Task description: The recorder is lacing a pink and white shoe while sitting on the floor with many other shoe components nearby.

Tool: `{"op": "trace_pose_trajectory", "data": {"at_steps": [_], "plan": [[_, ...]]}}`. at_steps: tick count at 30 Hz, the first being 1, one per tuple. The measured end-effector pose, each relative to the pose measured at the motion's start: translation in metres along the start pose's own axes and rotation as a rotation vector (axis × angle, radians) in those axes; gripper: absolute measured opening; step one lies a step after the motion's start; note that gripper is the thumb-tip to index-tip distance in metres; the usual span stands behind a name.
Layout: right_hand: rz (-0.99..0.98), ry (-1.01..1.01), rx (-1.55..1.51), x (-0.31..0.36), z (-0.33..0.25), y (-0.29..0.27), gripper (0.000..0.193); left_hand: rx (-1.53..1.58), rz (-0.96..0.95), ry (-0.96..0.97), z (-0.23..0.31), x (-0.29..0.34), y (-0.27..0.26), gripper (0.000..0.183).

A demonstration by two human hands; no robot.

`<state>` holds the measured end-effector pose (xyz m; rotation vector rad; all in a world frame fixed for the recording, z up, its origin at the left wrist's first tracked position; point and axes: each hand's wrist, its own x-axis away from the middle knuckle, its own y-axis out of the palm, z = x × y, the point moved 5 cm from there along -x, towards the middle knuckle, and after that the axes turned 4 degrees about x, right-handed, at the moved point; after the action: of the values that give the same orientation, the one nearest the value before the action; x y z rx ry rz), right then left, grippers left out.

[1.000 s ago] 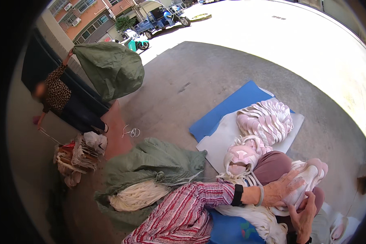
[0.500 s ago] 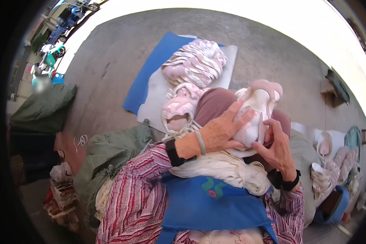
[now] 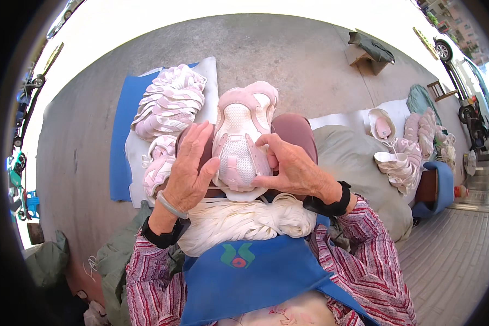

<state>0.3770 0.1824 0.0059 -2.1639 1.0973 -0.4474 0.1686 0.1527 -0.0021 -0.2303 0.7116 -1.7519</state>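
Observation:
A pink and white mesh shoe upper [image 3: 240, 160] rests on my knees, with at least one more overlapping it behind. My left hand [image 3: 189, 165] is open beside its left edge, fingers stretched up and thumb out near the mesh. On the other side, my right hand [image 3: 296, 165] has bent fingers and a thumb against the upper's right edge. The curled fingers hide part of that contact. Just below the upper, a thick bundle of white shoelaces [image 3: 239, 217] lies across my lap above the blue apron [image 3: 255, 274].
At left, a row of pink and white uppers [image 3: 171, 103] lies on a blue and white sheet [image 3: 125, 136]. More uppers [image 3: 399, 163] lie at right near a blue chair [image 3: 443, 190]. Grey-green cloth [image 3: 364, 179] spreads beside my right knee. A cardboard box [image 3: 367, 62] stands farther off.
My view has turned to the right, so the sheet now sits farther left. My left hand has come off the upper and opened beside it. The right hand stays at its right edge.

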Motion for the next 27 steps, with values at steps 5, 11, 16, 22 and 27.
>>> {"op": "trace_pose_trajectory", "data": {"at_steps": [5,11,16,22,27], "plan": [[0.02,-0.08,-0.035,-0.005,0.004,-0.004,0.061,-0.134,-0.076,0.004,0.005,-0.01,0.027,0.06],[0.148,-0.15,0.044,0.008,-0.016,-0.009,0.048,-0.008,0.065,0.011,-0.004,-0.001,0.012,0.05],[-0.19,-0.274,0.09,0.059,-0.024,0.02,0.032,0.155,0.269,0.049,0.013,0.014,-0.017,0.012],[-0.199,-0.172,0.41,0.091,-0.01,0.04,0.054,0.207,0.095,-0.057,0.016,0.039,-0.008,0.014],[-0.342,-0.115,0.464,0.101,-0.018,0.015,0.055,0.237,-0.163,0.162,0.062,0.028,0.022,0.016]]}}
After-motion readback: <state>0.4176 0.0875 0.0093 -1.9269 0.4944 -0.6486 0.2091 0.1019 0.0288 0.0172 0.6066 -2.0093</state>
